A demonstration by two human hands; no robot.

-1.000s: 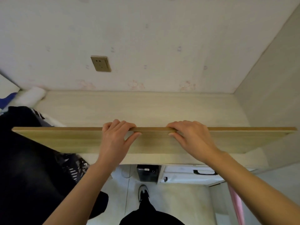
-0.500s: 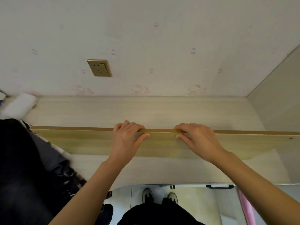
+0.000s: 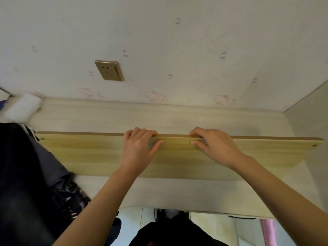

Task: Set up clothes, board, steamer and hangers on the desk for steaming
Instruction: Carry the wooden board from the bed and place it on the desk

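Wooden board (image 3: 92, 153), far edge gripped by left hand (image 3: 137, 148) and right hand (image 3: 215, 148).

Far wall (image 3: 177, 41): pale wallpaper w/ faint pink cartoon prints along the bottom, small purple marks higher up. Gold socket plate (image 3: 109, 70) left of centre. Plain side panel (image 3: 308, 112) on right meets far wall at a corner. Light tiled floor (image 3: 131, 226) near, below. Soft, even light.
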